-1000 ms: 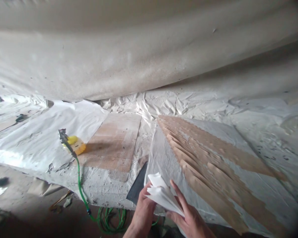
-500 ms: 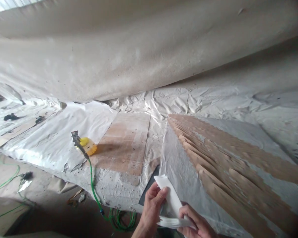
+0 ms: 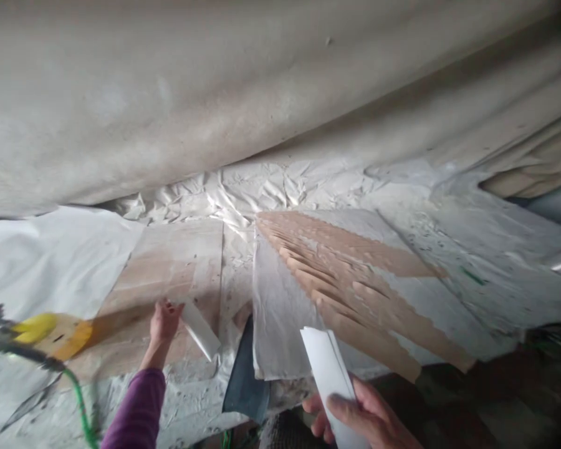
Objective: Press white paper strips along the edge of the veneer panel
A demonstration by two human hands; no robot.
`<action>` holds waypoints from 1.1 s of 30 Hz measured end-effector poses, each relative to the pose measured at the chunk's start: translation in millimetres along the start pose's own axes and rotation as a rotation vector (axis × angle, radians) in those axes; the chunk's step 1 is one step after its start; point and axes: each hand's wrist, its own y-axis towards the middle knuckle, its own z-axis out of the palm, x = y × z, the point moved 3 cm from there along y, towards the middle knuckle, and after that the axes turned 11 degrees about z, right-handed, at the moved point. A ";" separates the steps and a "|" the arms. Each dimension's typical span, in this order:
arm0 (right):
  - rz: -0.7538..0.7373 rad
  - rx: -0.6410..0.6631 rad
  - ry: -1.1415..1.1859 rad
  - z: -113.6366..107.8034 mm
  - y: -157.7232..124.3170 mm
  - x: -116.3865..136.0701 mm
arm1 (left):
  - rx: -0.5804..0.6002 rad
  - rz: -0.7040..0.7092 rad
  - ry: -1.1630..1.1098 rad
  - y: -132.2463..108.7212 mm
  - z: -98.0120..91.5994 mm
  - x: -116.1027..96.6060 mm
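Just right of the dark pad (image 3: 246, 380), nearest the camera, the right hand (image 3: 369, 411) is gripping a folded white pack (image 3: 327, 368), thumb pressing on top, fingers half curled and loosely spread toward the pad. Pack's long axis is pointing away and slightly left. Left of the pad and a bit farther out, the left hand (image 3: 165, 321), purple sleeve (image 3: 138, 405) behind it, is pinching a single white strip (image 3: 201, 333) by its far end, fingers nearly closed. Key relation: strip is lying to that hand's right, long axis slanting near-right toward the pad; left hand is the closer one to the brown board (image 3: 191, 249), can't tell if it's touching. Strip and pack are looking smooth, thin, papery; pad is looking flat and matte. Right of the pad, overlapping brown pieces (image 3: 322, 280) are forming ridged, scalloped bands on a wrinkled pale sheet (image 3: 280, 324). Well left of the pad, a yellow-and-orange tool (image 3: 51, 337) is trailing green hose (image 3: 80, 399). Beyond the pad, crumpled covering (image 3: 262, 187) is running under a heavy, sagging drape (image 3: 215, 106).
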 end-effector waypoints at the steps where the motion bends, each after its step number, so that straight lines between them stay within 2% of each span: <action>1: -0.017 0.003 0.033 1.0 -1.7 3.6 | -0.026 0.027 0.078 0.4 -1.7 -3.2; 3: -0.044 0.005 0.095 1.4 -2.9 5.2 | -0.102 0.159 0.207 -12.5 -1.2 -18.7; 4: -0.066 0.012 0.124 1.0 -2.8 3.7 | -0.106 0.235 0.197 -26.7 3.0 -30.0; 5: -0.092 0.037 0.153 0.7 -2.3 1.5 | -0.059 0.268 0.057 -45.9 10.9 -41.6; 6: -0.120 0.073 0.182 0.4 -1.4 -1.1 | 0.075 0.231 -0.182 -70.0 23.5 -53.2; 8: -0.158 0.153 0.232 -0.3 0.3 -5.8 | 0.346 0.229 -0.417 -130.7 52.2 -82.7; 9: -0.162 0.191 0.235 -0.5 0.8 -7.3 | 0.570 0.142 -0.725 -165.9 69.6 -98.5; 10: -0.157 0.223 0.224 -0.8 0.6 -8.3 | 0.738 0.067 -0.958 -200.7 84.2 -114.7; 11: -0.155 0.257 0.204 -1.2 -0.4 -8.5 | 0.867 0.030 -1.092 -232.8 96.1 -130.2; 13: -0.164 0.332 0.180 -2.8 -5.4 -7.6 | 0.993 0.000 -1.244 -283.6 113.3 -156.6; 15: -0.182 0.388 0.156 -7.0 -13.3 -7.1 | 1.015 -0.055 -1.367 -315.8 124.5 -175.6; 19: -0.160 0.419 0.089 -22.9 -31.2 -13.5 | 0.933 -0.098 -1.459 -344.2 140.9 -195.4; 25: -0.240 0.512 0.105 -48.3 -54.3 -28.4 | 0.863 -0.083 -1.335 -376.5 161.1 -213.1; 28: -0.225 0.558 0.175 -58.5 -63.4 -35.4 | 0.884 -0.005 -1.146 -387.4 162.4 -219.4; 31: -0.201 0.559 0.174 -67.1 -70.3 -42.0 | 0.863 0.177 -0.822 -391.1 159.2 -217.0; 33: -0.174 0.521 0.139 -72.6 -71.6 -47.9 | 0.815 0.191 -0.818 -394.0 158.5 -211.2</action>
